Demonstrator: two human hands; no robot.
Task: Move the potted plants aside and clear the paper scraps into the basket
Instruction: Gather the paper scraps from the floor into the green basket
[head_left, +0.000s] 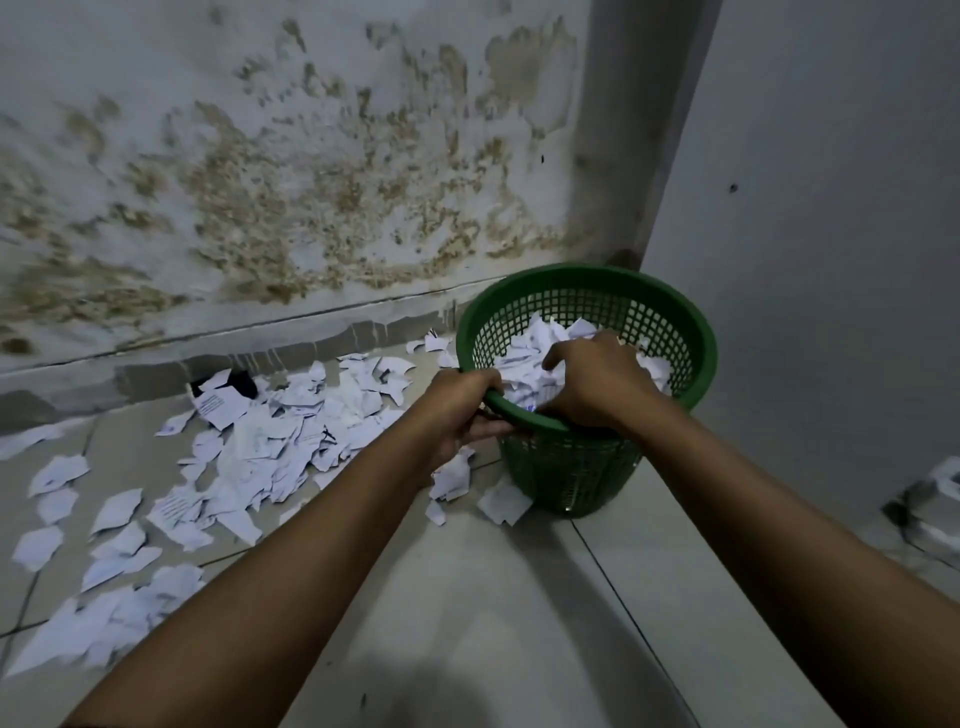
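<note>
A green mesh basket (670, 306) stands on the tiled floor in the room's corner, partly filled with white paper scraps (530, 358). My left hand (462, 405) grips the basket's near-left rim, fingers curled over it. My right hand (592, 384) is inside the basket, palm down, pressing on the paper there. A large pile of torn paper scraps (270, 431) lies on the floor left of the basket, spreading toward the lower left. No potted plant is in view.
A stained, peeling wall (311, 182) runs along the back and a plain grey wall (831, 208) closes the right side. A blurred white and dark object (935, 499) lies at the right edge. Bare floor tiles (493, 597) lie in front of the basket.
</note>
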